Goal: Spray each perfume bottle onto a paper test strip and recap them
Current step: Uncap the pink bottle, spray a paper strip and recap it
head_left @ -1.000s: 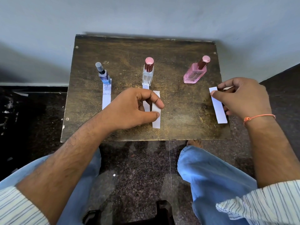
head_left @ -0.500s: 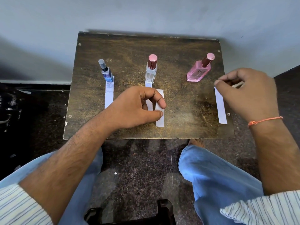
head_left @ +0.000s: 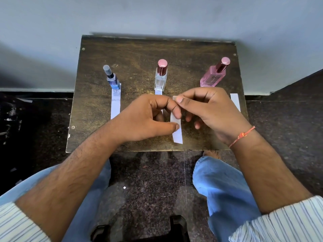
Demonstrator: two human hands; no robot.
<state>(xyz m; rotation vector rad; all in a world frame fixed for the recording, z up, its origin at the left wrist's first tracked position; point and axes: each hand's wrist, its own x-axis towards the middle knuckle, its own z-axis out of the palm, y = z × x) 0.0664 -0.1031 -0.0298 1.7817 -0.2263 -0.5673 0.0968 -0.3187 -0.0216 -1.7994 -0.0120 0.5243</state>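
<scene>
Nearest my view: a dark stool edge (head_left: 139, 231) at the bottom, blue jeans (head_left: 225, 189) over both knees, striped sleeves (head_left: 286, 222) at the corners. Dark speckled stone floor (head_left: 148, 180) between the knees, one bare foot (head_left: 211, 154) showing just under the desk's near edge.

The desk (head_left: 139, 55) is a small dark wooden board, worn and streaked with yellowish scuffs, screw heads at the corners. Its far edge stands against a plain pale grey wall (head_left: 157, 14).

Both hands meet at one paper strip (head_left: 176, 131) near the desk's middle front. I read the left hand (head_left: 148, 119) with fingers curled, thumb and forefinger on the strip's left edge. Right hand (head_left: 209, 110), orange thread (head_left: 242, 135) at the wrist, pinches the strip's far end between thumb and forefinger; remaining fingers loosely curled.

Further back, three capped bottles stand in a row: blue bottle (head_left: 113, 81) at left with a strip (head_left: 115, 105) lying in front of it, clear bottle (head_left: 161, 79) in the centre with a strip end (head_left: 158, 92) showing at its base, pink bottle (head_left: 212, 78) at right. Another strip (head_left: 235, 100) lies by the desk's right edge, partly behind the right hand.
</scene>
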